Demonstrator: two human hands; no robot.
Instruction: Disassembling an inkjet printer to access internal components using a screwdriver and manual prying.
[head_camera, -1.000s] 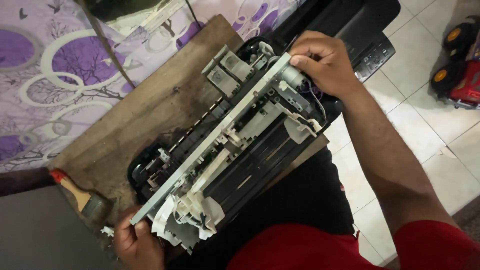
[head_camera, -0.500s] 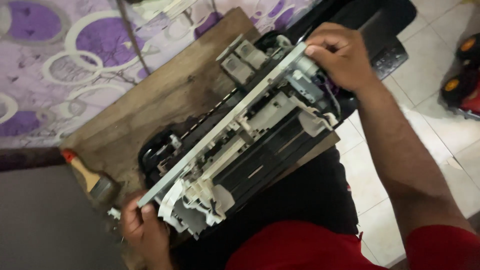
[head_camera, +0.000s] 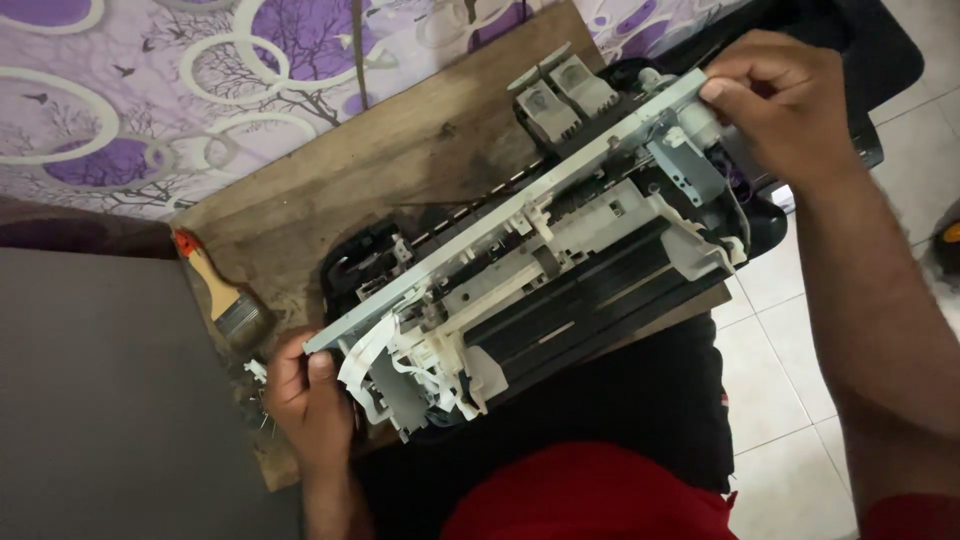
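A stripped printer mechanism (head_camera: 540, 260), grey metal rail and white and black plastic parts, lies tilted across a worn wooden board (head_camera: 400, 170) above my lap. My left hand (head_camera: 310, 400) grips its lower left end, thumb against the end of the metal rail. My right hand (head_camera: 785, 105) holds the upper right end, fingers closed over the rail and the grey plastic gear housing. White flat ribbon cables hang loose near my left hand. A black base tray sits under the mechanism.
A paintbrush (head_camera: 222, 295) with a wooden handle and red tip lies on the board's left edge. A purple patterned cloth (head_camera: 150, 90) covers the surface behind. A dark grey panel (head_camera: 110, 400) lies at left. White floor tiles (head_camera: 790, 390) show at right.
The view has shifted and moved closer. Both hands keep their grip on the mechanism's ends; it has tipped slightly, and its right end sits higher in view.
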